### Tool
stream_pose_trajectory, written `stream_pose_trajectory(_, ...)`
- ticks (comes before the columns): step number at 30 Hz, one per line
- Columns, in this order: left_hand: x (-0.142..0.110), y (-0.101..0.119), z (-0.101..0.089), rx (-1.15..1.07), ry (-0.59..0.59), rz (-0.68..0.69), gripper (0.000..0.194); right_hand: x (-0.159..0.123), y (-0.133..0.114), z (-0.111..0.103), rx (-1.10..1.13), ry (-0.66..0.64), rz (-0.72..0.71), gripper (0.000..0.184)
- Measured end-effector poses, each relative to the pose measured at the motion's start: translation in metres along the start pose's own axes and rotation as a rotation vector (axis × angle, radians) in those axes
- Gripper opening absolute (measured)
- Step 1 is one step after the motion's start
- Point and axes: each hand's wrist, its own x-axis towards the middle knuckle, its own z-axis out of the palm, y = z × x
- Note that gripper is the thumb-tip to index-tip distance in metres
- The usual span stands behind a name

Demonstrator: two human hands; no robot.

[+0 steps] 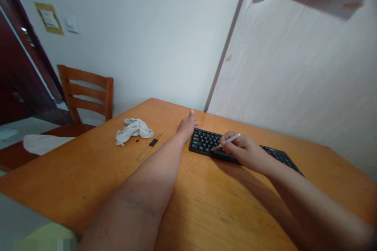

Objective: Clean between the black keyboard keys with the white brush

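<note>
A black keyboard (pixel 203 141) lies on the wooden table, its middle partly covered by my right hand (pixel 241 147). That hand is closed round a slim brush (pixel 235 137) with a white handle end. Its tan tip points down at the keys near the keyboard's front edge. At the keyboard's far left corner is my left hand (pixel 187 125), set against the end. Its thumb stands up apart from the fingers, which reach along the back edge and are partly hidden.
On the table (pixel 206 204), left of my left forearm, lie a crumpled pale cloth (pixel 134 130), a small black rectangular piece (pixel 153 142), thin bent wires (pixel 141 155) and a tiny black piece (pixel 137 140). A wooden chair (pixel 88 92) stands at the left. The wall (pixel 165 47) rises behind.
</note>
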Motion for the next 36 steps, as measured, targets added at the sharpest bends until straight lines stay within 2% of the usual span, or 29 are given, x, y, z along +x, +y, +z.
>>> stream_pose_trajectory(2, 0.000, -0.001, 0.001, 0.001, 0.005, -0.009, 0.088, 0.000, 0.001, 0.001, 0.046, -0.050, 0.026, 0.024)
stream_pose_trajectory(6, 0.001, -0.003, 0.002, -0.008, 0.015, -0.006, 0.088, 0.001, 0.003, 0.002, 0.059, -0.003, 0.014, 0.025)
stream_pose_trajectory(10, 0.002, -0.005, 0.001, -0.019, 0.007, 0.003, 0.088, 0.005, -0.003, -0.007, 0.128, -0.062, 0.089, 0.026)
stream_pose_trajectory(13, 0.001, -0.005, -0.001, -0.004, 0.000, 0.010, 0.088, 0.014, -0.008, -0.020, 0.220, 0.059, 0.113, 0.025)
stream_pose_trajectory(16, 0.000, -0.005, -0.002, 0.025, 0.001, 0.018, 0.088, 0.027, -0.004, -0.030, 0.205, 0.196, 0.088, 0.030)
stream_pose_trajectory(20, -0.002, -0.003, -0.002, 0.036, -0.001, 0.009, 0.088, 0.044, 0.014, -0.031, 0.117, 0.253, 0.111, 0.027)
stream_pose_trajectory(26, -0.005, 0.000, -0.003, 0.026, -0.001, -0.013, 0.088, 0.050, 0.044, -0.026, -0.189, 0.385, 0.084, 0.022)
stream_pose_trajectory(36, -0.011, 0.005, -0.004, -0.009, 0.005, -0.009, 0.087, 0.042, 0.040, -0.022, -0.367, 0.242, 0.078, 0.023)
